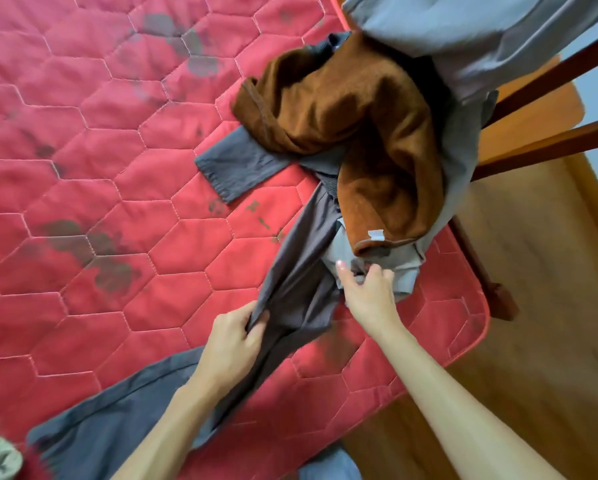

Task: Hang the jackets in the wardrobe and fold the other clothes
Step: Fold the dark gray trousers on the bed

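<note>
Dark grey garment (pixel 301 258) stretched across the red mattress (pixel 83 133), both hands at work.
Hexagon-quilted, stained surface lies open on the left. The thin, creased garment, with an elastic-gathered cuff, runs from lower left up to the heap near the mattress's right edge. The left hand (pixel 231 344) grips a bunched fold of it; the right hand (pixel 370 296) pinches pale grey cloth (pixel 340 252) below a fuzzy brown fleece (pixel 353 109). A wooden frame (pixel 532 254) borders the right.
</note>
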`<state>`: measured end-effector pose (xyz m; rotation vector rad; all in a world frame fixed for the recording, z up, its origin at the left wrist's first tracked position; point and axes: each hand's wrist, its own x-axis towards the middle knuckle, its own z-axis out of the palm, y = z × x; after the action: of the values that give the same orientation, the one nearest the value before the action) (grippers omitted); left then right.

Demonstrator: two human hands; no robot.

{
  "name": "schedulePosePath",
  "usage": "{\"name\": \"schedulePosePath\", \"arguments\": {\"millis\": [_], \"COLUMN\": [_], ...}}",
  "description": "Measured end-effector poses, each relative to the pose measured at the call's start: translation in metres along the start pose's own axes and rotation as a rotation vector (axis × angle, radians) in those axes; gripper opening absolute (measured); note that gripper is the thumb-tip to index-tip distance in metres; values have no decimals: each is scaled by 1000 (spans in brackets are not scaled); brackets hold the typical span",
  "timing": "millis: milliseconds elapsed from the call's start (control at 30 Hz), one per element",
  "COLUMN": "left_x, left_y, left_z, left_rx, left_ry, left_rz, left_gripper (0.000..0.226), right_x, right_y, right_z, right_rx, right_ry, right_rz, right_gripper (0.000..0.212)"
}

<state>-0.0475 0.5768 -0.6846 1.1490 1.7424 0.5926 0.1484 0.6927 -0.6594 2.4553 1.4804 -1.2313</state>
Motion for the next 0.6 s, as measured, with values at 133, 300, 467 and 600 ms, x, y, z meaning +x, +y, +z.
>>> {"name": "schedulePosePath", "arguments": {"millis": [133, 300, 467, 600], "left_x": [-51, -113, -156, -177], "left_y": [16, 38, 76, 98], "left_z": [-43, -124, -184, -215], "left_rx": [-138, -423, -390, -267], "left_ry": [-52, -48, -42, -96], "left_rz": [32, -94, -7, 24], "left_gripper": [34, 32, 38, 31], "right_x": [-32, -58, -120, -167], "right_y": [-29, -68, -126, -173], "right_z": [22, 60, 61, 36], "right_rx": [220, 535, 798, 763], "right_ry": [-105, -212, -344, -278], "right_rz": [184, 377, 377, 253], "right_gripper": [110, 151, 56, 40]}}
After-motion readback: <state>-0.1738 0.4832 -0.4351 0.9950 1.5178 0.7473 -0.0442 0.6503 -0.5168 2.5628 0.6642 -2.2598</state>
